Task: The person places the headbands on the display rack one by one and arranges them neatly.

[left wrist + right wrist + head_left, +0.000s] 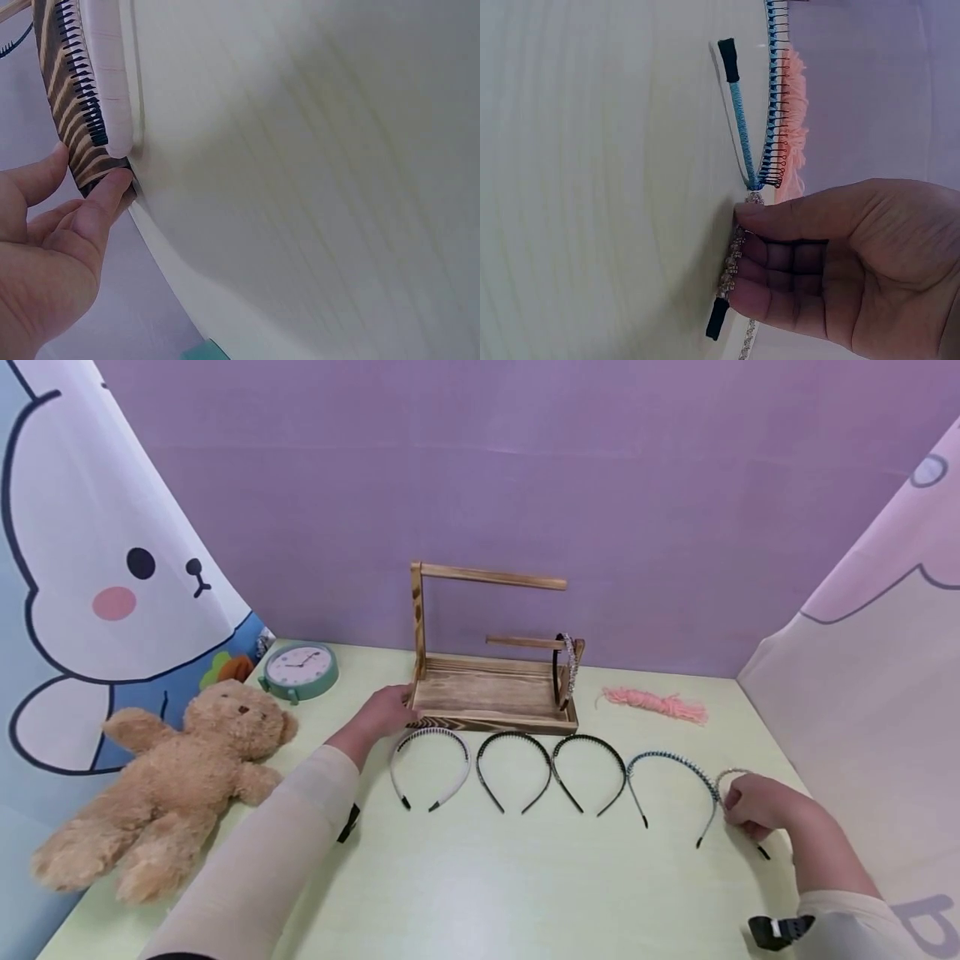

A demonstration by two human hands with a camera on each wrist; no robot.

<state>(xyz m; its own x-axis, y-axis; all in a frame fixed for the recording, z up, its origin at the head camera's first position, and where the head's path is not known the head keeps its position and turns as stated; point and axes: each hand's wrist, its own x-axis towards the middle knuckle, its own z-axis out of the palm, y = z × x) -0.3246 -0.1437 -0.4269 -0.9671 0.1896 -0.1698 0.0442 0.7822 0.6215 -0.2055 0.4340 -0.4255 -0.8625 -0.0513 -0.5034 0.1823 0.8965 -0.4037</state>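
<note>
My left hand [384,710] grips the front left corner of a wooden stand [487,689], thumb on one side and fingertips on the other, as the left wrist view shows. The stand has a tray base and two bars; a glittery headband [572,668] hangs on the lower bar. At the right, my right hand [759,806] pinches a beaded headband [730,262] by one arm, near its black tip. Beside it lies a blue headband [675,757]. Two dark headbands [517,735] [592,739] and a white headband [457,747] continue the row leftward.
A teddy bear [180,777] lies at the left, with a green clock [302,670] behind it. A bundle of pink yarn [656,702] rests right of the stand. A purple backdrop [487,485] rises behind the pale table [487,877].
</note>
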